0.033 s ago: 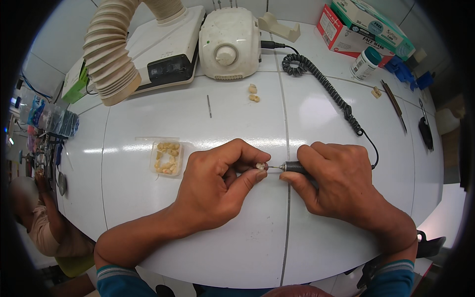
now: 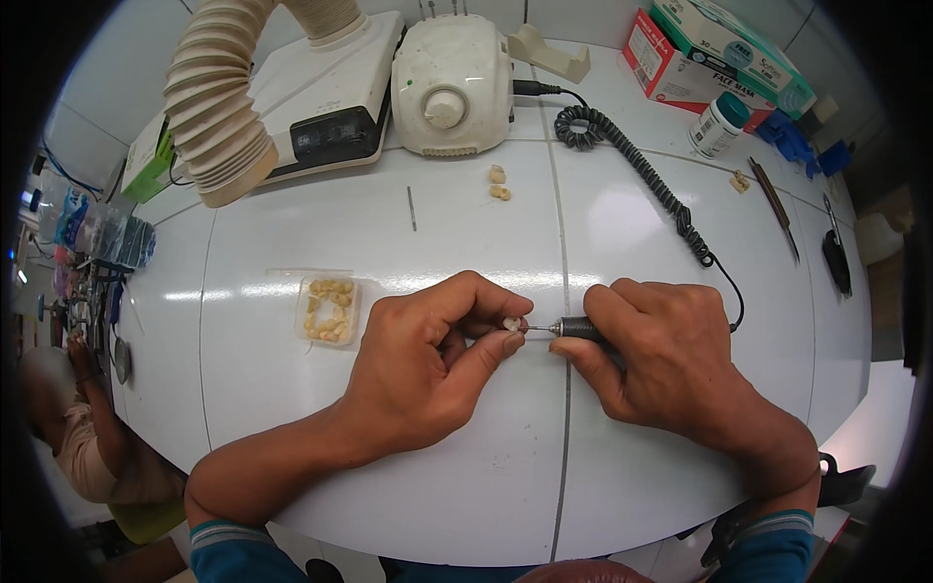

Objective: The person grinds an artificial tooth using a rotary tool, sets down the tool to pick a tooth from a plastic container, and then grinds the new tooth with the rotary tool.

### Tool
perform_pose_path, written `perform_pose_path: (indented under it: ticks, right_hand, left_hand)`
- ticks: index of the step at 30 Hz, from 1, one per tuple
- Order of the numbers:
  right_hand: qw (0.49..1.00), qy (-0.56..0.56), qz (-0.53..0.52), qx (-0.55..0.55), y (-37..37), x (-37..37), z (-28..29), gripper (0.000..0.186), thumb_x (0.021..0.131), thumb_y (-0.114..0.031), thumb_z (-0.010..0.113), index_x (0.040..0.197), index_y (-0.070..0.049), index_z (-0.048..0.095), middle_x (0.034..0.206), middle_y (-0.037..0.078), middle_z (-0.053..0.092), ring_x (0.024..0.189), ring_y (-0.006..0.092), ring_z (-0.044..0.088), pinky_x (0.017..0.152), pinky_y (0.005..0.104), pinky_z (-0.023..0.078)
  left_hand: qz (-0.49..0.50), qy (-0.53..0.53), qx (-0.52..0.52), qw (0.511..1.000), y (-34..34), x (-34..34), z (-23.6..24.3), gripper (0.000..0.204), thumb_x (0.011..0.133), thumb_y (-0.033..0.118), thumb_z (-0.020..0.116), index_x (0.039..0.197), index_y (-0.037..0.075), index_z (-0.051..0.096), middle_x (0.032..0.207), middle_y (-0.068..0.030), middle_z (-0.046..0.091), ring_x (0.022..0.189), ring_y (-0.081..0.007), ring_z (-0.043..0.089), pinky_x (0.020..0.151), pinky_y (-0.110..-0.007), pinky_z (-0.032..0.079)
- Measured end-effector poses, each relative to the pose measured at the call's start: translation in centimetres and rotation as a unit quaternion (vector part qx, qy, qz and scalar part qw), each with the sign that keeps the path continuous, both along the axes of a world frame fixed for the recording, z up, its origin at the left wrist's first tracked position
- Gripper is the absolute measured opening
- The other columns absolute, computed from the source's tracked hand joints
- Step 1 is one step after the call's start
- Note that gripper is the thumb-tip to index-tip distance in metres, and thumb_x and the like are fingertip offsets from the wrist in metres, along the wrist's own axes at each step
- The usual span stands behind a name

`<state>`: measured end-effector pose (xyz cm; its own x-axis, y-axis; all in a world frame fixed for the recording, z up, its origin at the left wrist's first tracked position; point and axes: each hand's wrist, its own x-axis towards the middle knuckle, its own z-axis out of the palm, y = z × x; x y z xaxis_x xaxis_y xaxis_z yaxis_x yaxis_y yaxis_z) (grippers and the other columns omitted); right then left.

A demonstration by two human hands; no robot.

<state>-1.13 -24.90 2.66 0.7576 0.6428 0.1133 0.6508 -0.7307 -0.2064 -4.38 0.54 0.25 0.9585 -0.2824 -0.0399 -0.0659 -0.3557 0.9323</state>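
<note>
White table point(image 2: 389, 486): hands, handpiece point(image 2: 580, 328), small tooth piece point(image 2: 511, 324) unchanged.

Along the far edge of your white table point(image 2: 292, 466) you have a ribbed extraction hose point(image 2: 219, 107) over a white box unit point(image 2: 330, 87), with a rounded white motor unit point(image 2: 452, 83) beside it. A clear tray of small tooth-coloured pieces point(image 2: 328, 309) sits near you; cartons point(image 2: 700, 53) and a small capped bottle point(image 2: 717, 124) stand far right.

At the far right we see a red-and-white box point(image 2: 671, 60), a teal-and-white box point(image 2: 734, 49) stacked on it, and a white teal-capped bottle point(image 2: 717, 124) beside
</note>
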Motion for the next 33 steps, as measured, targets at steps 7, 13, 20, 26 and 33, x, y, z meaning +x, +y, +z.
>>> perform_pose_path:
  ticks: [7, 13, 20, 26, 33]
  right_hand:
    - [1.0, -0.002, -0.006, 0.001, 0.03, -0.07, -0.08, 0.044, 0.101, -0.045, 0.079, 0.081, -0.009, 0.065, 0.064, 0.005, 0.062, 0.052, 0.0254, 0.064, 0.048, 0.0413, 0.044]
    - [1.0, 0.009, -0.009, 0.011, -0.09, -0.11, -0.12, 0.039, 0.097, -0.036, 0.084, 0.083, -0.009, 0.06, 0.063, 0.005, 0.054, 0.052, 0.0274, 0.059, 0.05, 0.0416, 0.042]
    - [1.0, -0.01, -0.001, 0.014, -0.06, 0.0, -0.14, 0.044, 0.101, -0.044, 0.08, 0.08, -0.009, 0.064, 0.063, 0.004, 0.061, 0.051, 0.0239, 0.062, 0.047, 0.0402, 0.043]
    - [1.0, -0.004, -0.003, 0.013, -0.05, -0.02, -0.14, 0.043, 0.1, -0.044, 0.08, 0.081, -0.009, 0.064, 0.063, 0.004, 0.061, 0.051, 0.024, 0.061, 0.047, 0.0406, 0.043]
    - [1.0, 0.0, -0.001, 0.013, -0.06, -0.02, 0.01, 0.042, 0.1, -0.044, 0.08, 0.083, -0.009, 0.065, 0.064, 0.005, 0.062, 0.052, 0.0242, 0.063, 0.048, 0.0401, 0.044]
  left_hand:
    - [0.005, 0.015, -0.026, 1.0, -0.24, 0.12, 0.34, 0.026, 0.102, -0.002, 0.073, 0.127, -0.004, 0.069, 0.11, -0.0127, 0.082, 0.101, -0.0111, 0.078, 0.079, -0.022, 0.056]
    - [0.009, 0.04, -0.052, 0.998, -0.09, 0.21, 0.07, 0.022, 0.101, -0.004, 0.072, 0.122, -0.003, 0.064, 0.114, -0.0155, 0.08, 0.106, -0.0145, 0.08, 0.083, -0.023, 0.059]
    - [-0.005, 0.033, -0.063, 0.997, 0.01, 0.21, -0.06, 0.02, 0.102, -0.005, 0.071, 0.121, -0.005, 0.064, 0.116, -0.0163, 0.08, 0.108, -0.0173, 0.08, 0.088, -0.024, 0.061]
    - [-0.014, 0.02, -0.068, 0.997, 0.09, 0.19, -0.23, 0.02, 0.102, -0.006, 0.069, 0.122, -0.006, 0.066, 0.117, -0.017, 0.079, 0.109, -0.0199, 0.081, 0.092, -0.026, 0.064]
    - [-0.002, 0.034, -0.092, 0.995, -0.08, 0.08, -0.15, 0.021, 0.102, -0.005, 0.069, 0.123, -0.007, 0.066, 0.117, -0.0176, 0.079, 0.11, -0.022, 0.081, 0.094, -0.028, 0.065]
